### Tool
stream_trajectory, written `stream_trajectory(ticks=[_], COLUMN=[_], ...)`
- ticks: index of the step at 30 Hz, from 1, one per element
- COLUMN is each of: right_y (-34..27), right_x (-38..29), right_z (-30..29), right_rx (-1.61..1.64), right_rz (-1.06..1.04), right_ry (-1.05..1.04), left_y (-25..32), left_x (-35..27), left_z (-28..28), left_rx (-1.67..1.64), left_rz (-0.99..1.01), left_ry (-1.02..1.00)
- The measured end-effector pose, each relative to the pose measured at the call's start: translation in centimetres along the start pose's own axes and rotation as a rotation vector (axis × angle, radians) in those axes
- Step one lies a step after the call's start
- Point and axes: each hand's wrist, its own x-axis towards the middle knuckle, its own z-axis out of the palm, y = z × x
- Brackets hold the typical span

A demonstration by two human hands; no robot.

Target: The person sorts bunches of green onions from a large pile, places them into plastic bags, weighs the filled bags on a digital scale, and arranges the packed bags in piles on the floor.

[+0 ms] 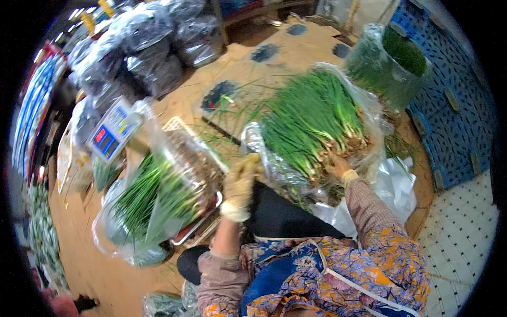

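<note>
A large heap of green onions [305,119] lies on a spread clear plastic bag [374,115], its roots toward me. My right hand [336,164], in a glove, is at the soil-covered root ends and grips some stalks; the fingertips are partly hidden. My left hand [239,182], also gloved and slightly blurred, hangs above my dark trouser leg. Its fingers are half bent, with nothing seen in them. Left of it, more green onions [158,198] rest in an open clear bag [103,233] by a digital scale [113,130] with a lit display.
Stacked filled plastic bags [146,51] stand at the back left. At the back right is an upright clear bag of greens [396,67] beside a blue slotted plastic panel [447,91]. White plastic bags [392,186] lie right of the heap. Cardboard [237,79] covers the floor ahead.
</note>
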Motion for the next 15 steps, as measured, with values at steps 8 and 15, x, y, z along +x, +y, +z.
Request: stream_trajectory(ticks=[8, 15], right_y=[-0.4, 1.7], right_x=[4.8, 9.7], right_z=[-3.6, -3.9], right_rx=[-0.247, -0.322], right_rz=[0.305, 0.299], right_ry=[-0.020, -0.218], left_y=[-12.5, -13.2], left_x=[1.2, 3.7], left_z=[13.8, 13.6], left_rx=[0.517, 0.187], left_rz=[-0.193, -0.825], left_ry=[-0.676, -0.483])
